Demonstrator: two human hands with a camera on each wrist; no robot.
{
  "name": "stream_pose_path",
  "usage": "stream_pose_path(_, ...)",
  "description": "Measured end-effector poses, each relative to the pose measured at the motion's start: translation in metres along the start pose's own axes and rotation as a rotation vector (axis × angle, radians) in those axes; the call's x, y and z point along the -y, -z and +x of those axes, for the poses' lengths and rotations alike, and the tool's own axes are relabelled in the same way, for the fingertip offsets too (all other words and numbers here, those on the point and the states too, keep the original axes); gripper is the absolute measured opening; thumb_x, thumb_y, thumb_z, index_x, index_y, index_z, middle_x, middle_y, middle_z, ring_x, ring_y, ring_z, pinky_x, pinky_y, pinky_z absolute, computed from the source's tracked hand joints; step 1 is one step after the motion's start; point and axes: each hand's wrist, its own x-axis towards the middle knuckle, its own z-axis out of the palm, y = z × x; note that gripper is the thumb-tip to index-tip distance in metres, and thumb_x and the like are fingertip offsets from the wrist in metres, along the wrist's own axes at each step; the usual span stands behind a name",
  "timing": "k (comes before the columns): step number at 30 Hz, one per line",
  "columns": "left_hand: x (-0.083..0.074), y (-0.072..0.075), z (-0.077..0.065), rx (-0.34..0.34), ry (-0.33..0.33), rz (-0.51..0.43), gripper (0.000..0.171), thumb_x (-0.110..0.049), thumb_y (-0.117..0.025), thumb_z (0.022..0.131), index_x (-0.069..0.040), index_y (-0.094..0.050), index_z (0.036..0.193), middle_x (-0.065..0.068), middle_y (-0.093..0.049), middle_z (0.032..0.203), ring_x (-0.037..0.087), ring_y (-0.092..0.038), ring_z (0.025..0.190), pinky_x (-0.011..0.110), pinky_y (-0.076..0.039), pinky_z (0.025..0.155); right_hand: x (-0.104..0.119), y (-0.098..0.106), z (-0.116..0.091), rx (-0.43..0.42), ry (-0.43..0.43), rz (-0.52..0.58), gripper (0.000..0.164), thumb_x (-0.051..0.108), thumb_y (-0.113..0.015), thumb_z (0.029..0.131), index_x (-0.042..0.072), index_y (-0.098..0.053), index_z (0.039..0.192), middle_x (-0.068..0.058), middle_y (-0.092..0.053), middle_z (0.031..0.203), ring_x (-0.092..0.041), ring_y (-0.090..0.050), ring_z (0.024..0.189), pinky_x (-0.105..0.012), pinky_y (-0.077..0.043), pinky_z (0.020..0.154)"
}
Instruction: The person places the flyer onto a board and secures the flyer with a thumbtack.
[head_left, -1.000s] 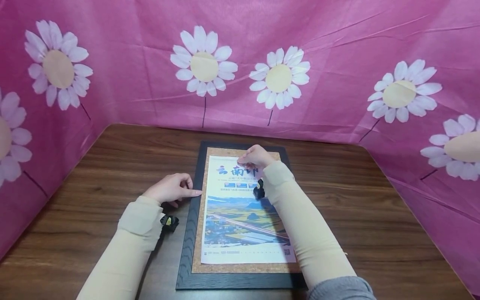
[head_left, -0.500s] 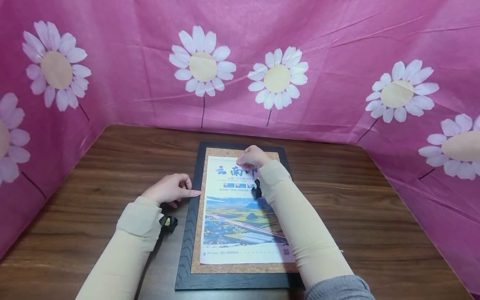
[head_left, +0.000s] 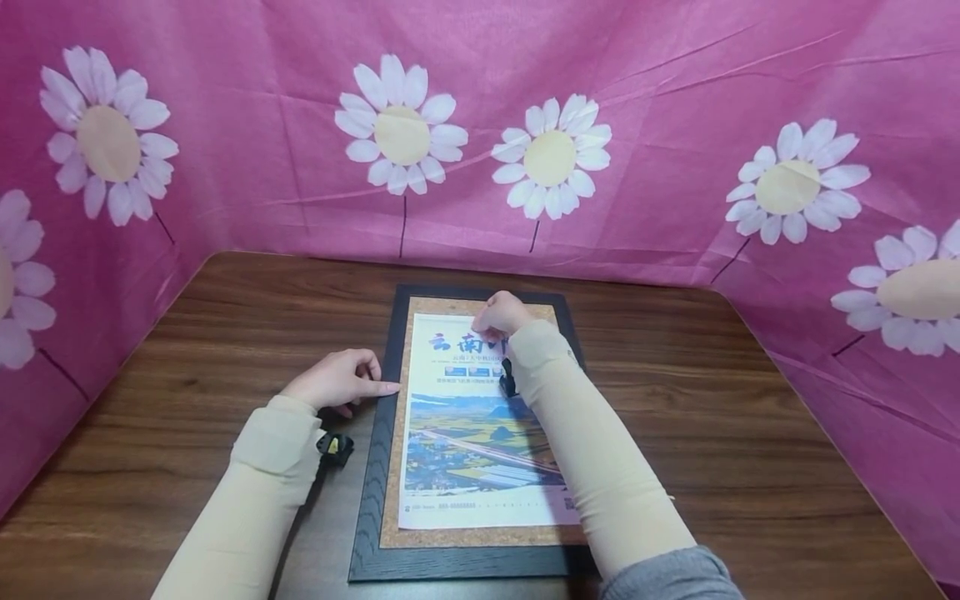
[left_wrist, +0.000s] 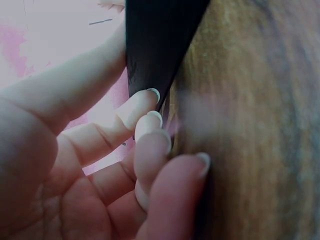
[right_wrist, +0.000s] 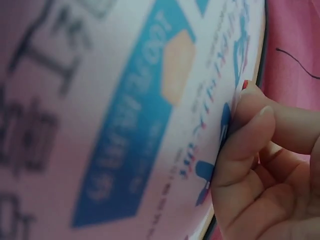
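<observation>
A black-framed cork board (head_left: 480, 537) lies flat on the table, with a printed poster (head_left: 480, 442) on it. The poster has blue Chinese lettering and a landscape picture. My left hand (head_left: 337, 379) holds the board's left edge, thumb on top of the frame (left_wrist: 155, 40) and fingers against its outer side. At the poster's upper part is my right hand (head_left: 504, 315), fingers curled. Between its thumb and forefinger a bit of a small red thing (right_wrist: 245, 84) shows in the right wrist view. The rest of it is hidden, so its kind is unclear.
The wooden table (head_left: 712, 433) extends on both sides of the board. A pink cloth (head_left: 660, 50) printed with white daisies hangs behind and along the sides. Black wrist cameras sit under both wrists, the left one (head_left: 335, 448) beside the frame.
The right forearm has swung slightly left while its fingers stay at the same spot on the poster. The left hand keeps its place on the frame. The head view has shifted a little.
</observation>
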Motion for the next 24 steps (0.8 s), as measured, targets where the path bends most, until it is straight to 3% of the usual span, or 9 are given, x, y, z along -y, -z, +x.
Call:
stream_pose_path(5, 0.001, 0.001, -0.001, -0.003, 0.003, 0.004, 0.037, -0.039, -0.074, 0.089, -0.007, -0.057, 0.096, 0.007, -0.052, 0.084, 0.021, -0.059, 0.073, 0.034, -0.057, 0.061, 0.0, -0.003, 0.007, -0.066, -0.06, -0.068, 0.02, 0.006, -0.076, 0.085, 0.006, -0.056, 0.087, -0.005, -0.051, 0.073, -0.015, -0.049, 0.059, -0.024, -0.041, 0.052)
stream_pose_path(9, 0.001, 0.0, 0.001, 0.001, 0.005, 0.004, 0.037, -0.039, -0.074, 0.088, -0.007, -0.056, 0.096, 0.007, -0.052, 0.085, 0.022, -0.06, 0.072, 0.034, -0.057, 0.061, -0.001, -0.001, 0.002, -0.083, -0.093, -0.053, 0.023, 0.008, -0.078, 0.084, 0.005, -0.057, 0.092, -0.005, -0.051, 0.076, -0.015, -0.049, 0.061, -0.025, -0.041, 0.053)
stream_pose_path(19, 0.0, -0.003, 0.003, 0.006, 0.0, 0.008, 0.037, -0.039, -0.074, 0.088, -0.007, -0.057, 0.096, 0.007, -0.052, 0.087, 0.023, -0.061, 0.072, 0.034, -0.057, 0.061, -0.008, 0.007, -0.002, -0.033, -0.081, 0.008, 0.021, 0.011, -0.077, 0.085, 0.006, -0.058, 0.093, -0.005, -0.054, 0.076, -0.018, -0.053, 0.066, -0.031, -0.046, 0.062)
stream_pose_path(24, -0.001, -0.003, 0.004, -0.002, -0.006, 0.008, 0.036, -0.037, -0.074, 0.089, -0.007, -0.057, 0.096, 0.008, -0.053, 0.088, 0.023, -0.061, 0.073, 0.034, -0.057, 0.061, -0.015, 0.012, -0.001, 0.023, -0.05, 0.124, 0.018, 0.013, -0.074, 0.088, 0.006, -0.06, 0.097, -0.005, -0.06, 0.081, -0.016, -0.055, 0.066, -0.029, -0.048, 0.063)
